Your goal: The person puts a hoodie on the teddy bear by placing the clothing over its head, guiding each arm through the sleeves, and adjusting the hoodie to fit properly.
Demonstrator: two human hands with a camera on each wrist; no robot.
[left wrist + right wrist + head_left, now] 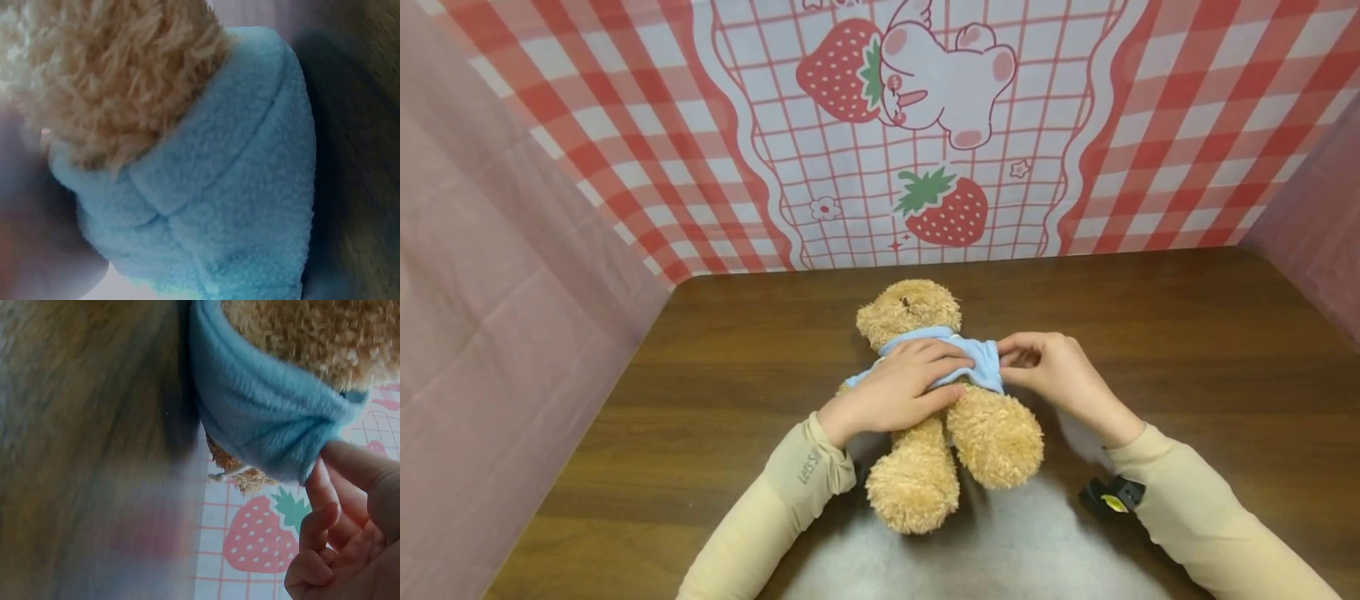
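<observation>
A tan plush teddy bear (996,437) lies on its back on the table, feet toward me and head turned to the left. It wears a light blue fleece top (983,360), which fills much of the left wrist view as blue cloth (231,181). Across the bear's belly rests my left hand (910,383), its fingers extended over the top. My right hand (1060,375) pinches the top's edge at the bear's right-hand side in the head view. In the right wrist view, thumb and index finger of that hand (350,519) grip a fold of the blue cloth (262,419).
The brown wooden table (737,333) reaches back to a red-and-white checked cloth (647,125) printed with strawberries and a white cartoon animal. Pink curtains (512,292) hang at both sides. A small black device (1112,495) sits at my right wrist.
</observation>
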